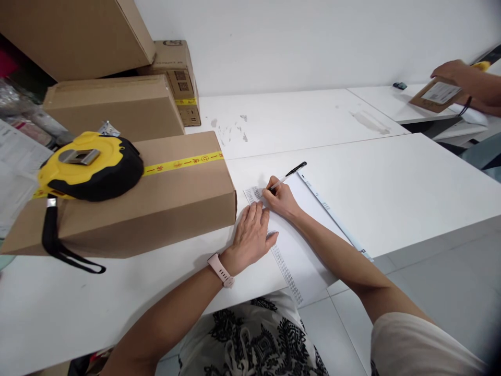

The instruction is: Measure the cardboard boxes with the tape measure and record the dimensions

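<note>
A pen (pixel 288 173) with a black cap end is gripped in my right hand (pixel 280 198), its lower end close to the paper. Under both hands lies a white sheet of paper (pixel 309 209) with dense small printing along its left edge; its lower part reaches past the table's front edge. My left hand (pixel 253 232) rests flat on that printed edge, fingers stretched out and thumb apart, holding nothing. A pale pink watch band circles the left wrist. Whatever the pen tip marks is hidden by my fingers.
Left of my hands a long cardboard box (pixel 188 193) with yellow tape carries a yellow and black tape measure (pixel 90 164). More boxes (pixel 113 104) stack behind it against the wall. At far right another person's hand (pixel 454 72) holds a small labelled carton (pixel 438 95).
</note>
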### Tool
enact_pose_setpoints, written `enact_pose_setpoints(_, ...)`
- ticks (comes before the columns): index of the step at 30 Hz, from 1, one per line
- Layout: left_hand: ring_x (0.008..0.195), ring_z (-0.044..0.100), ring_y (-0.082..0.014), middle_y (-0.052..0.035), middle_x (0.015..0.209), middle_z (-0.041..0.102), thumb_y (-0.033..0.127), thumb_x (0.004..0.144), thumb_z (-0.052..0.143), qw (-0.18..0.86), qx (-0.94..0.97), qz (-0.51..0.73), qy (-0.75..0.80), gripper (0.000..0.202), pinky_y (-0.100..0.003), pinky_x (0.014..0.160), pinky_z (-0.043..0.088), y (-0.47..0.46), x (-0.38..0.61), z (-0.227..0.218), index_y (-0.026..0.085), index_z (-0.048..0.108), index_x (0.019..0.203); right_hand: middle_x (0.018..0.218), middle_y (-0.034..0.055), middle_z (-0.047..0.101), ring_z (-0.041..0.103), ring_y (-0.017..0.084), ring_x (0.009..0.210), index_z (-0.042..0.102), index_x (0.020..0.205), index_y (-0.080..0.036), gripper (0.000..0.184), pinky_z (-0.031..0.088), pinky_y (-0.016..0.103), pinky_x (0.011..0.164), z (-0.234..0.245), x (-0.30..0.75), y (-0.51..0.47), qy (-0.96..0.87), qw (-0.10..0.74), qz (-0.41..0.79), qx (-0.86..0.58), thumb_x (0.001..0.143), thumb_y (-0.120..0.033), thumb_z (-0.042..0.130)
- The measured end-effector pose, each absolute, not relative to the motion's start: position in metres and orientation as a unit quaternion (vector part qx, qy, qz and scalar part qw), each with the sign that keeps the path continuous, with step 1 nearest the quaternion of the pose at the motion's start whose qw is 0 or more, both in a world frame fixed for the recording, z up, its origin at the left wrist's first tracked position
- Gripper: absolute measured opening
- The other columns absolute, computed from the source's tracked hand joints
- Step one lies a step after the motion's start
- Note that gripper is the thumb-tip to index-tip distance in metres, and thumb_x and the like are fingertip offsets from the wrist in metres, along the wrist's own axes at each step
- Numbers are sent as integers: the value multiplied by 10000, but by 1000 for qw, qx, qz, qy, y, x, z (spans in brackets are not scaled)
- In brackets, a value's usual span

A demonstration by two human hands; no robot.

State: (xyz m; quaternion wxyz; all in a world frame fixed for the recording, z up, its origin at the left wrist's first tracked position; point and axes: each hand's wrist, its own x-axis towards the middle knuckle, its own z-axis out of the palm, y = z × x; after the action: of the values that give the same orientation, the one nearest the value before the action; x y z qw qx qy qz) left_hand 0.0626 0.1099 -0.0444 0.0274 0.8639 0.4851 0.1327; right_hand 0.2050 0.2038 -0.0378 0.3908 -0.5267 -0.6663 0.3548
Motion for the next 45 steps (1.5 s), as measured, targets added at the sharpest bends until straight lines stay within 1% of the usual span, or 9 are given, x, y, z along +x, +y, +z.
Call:
enact_pose_setpoints(19, 1449, 388, -389, -292, 1518, 455, 462, 979, 527, 39, 862, 123, 490, 647, -514, 1209, 282, 110, 63, -43, -16, 483, 1413, 540, -77, 407, 388, 117, 533, 422, 705, -239, 126, 313, 274, 546, -37, 206, 204, -680, 374, 335, -534, 773, -243, 528)
enact_pose_setpoints(28, 1443, 399, -394, -287, 1519, 460, 458, 978, 528, 34, 866, 125, 483, 641, -512, 1204, 296, 110, 62, -43, -15, 493, 1408, 554, -70, 396, 385, 126, 534, 412, 706, -246, 187, 315, 274, 537, -41, 206, 205, -670, 402, 319, -536, 812, -269, 565)
enact_pose_setpoints(31, 1430, 413, -404, -289, 1516, 461, 458, 974, 534, 33, 866, 135, 481, 641, -522, 1192, 321, 110, 61, -45, -18, 496, 1401, 659, -31, 507, 455, 153, 593, 509, 827, -236, 105, 379, 291, 581, -44, 213, 212, -696, 427, 258, -517, 891, -317, 532)
enact_pose_setpoints(33, 1414, 431, -415, -298, 1500, 475, 461, 956, 565, 30, 864, 148, 480, 651, -533, 1181, 341, 110, 61, -48, -24, 506, 1386, 808, 30, 608, 546, 194, 728, 587, 960, -224, 126, 444, 323, 684, -47, 221, 218, -744, 414, 190, -488, 921, -261, 473)
enact_pose_setpoints(35, 1383, 469, -418, -297, 1467, 510, 449, 929, 609, 24, 862, 174, 476, 633, -535, 1160, 379, 110, 61, -50, -15, 536, 1353, 932, 85, 654, 586, 236, 883, 641, 1031, -214, 270, 469, 358, 789, -52, 228, 224, -788, 378, 125, -470, 901, -149, 414)
enact_pose_setpoints(37, 1315, 544, -394, -264, 1401, 582, 399, 919, 621, 1, 856, 226, 465, 533, -518, 1100, 459, 108, 63, -48, 25, 584, 1295, 966, 113, 675, 585, 260, 933, 679, 1061, -203, 378, 476, 374, 811, -56, 233, 229, -812, 338, 88, -467, 858, -70, 390)
enact_pose_setpoints(41, 1104, 677, -262, -129, 1127, 732, 192, 905, 598, -116, 822, 427, 358, 244, -379, 938, 583, 94, 60, -16, 151, 644, 1142, 990, 99, 711, 589, 269, 948, 647, 1256, -200, 564, 493, 382, 821, -65, 237, 233, -828, 310, 70, -461, 794, -3, 392)
enact_pose_setpoints(43, 1066, 678, -227, -95, 1055, 731, 120, 860, 637, -175, 787, 503, 311, 279, -340, 919, 588, 81, 48, 14, 190, 635, 1131, 992, 86, 721, 603, 263, 945, 609, 1320, -206, 608, 501, 386, 835, -69, 237, 236, -824, 320, 72, -462, 789, -2, 395)
enact_pose_setpoints(45, 1105, 645, -245, -110, 1073, 697, 98, 823, 679, -222, 740, 535, 341, 355, -372, 942, 569, 71, 27, 48, 185, 620, 1162, 992, 84, 731, 614, 264, 950, 595, 1333, -207, 588, 506, 392, 836, -71, 236, 238, -819, 326, 76, -465, 815, -20, 389)
